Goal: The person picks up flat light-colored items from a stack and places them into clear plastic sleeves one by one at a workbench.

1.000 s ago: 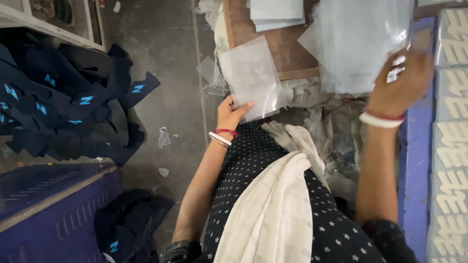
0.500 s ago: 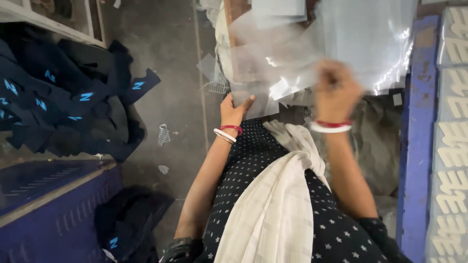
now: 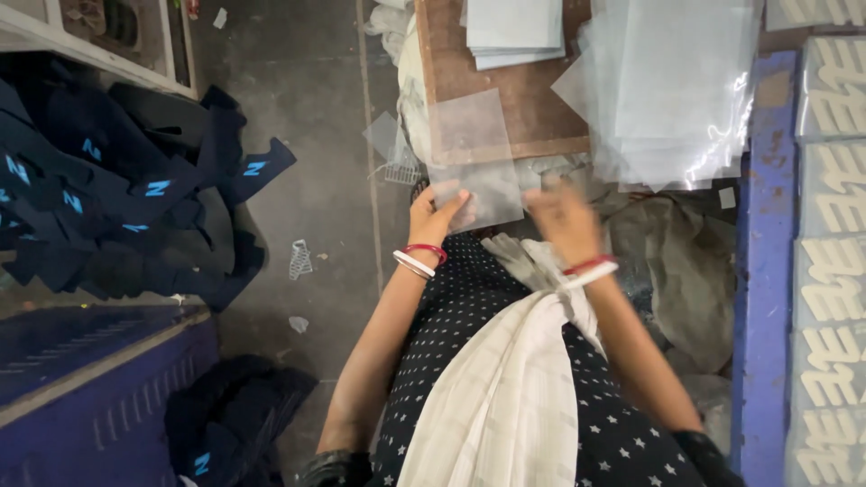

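Note:
My left hand pinches the lower left corner of a clear plastic sheet that hangs over the edge of a brown wooden board. My right hand, blurred by motion, is at the sheet's lower right corner; whether it grips the sheet is unclear. Both wrists carry red and white bangles. To the right, a loose stack of clear sheets lies on the board.
A pile of white sheets sits at the board's far end. Dark blue fabric pieces are heaped at left above a blue crate. A blue rail and white lettered strips run along the right. Crumpled grey cloth lies below the board.
My right hand came down from the stack of clear sheets at upper right to the lower right corner of the sheet held by my left hand.

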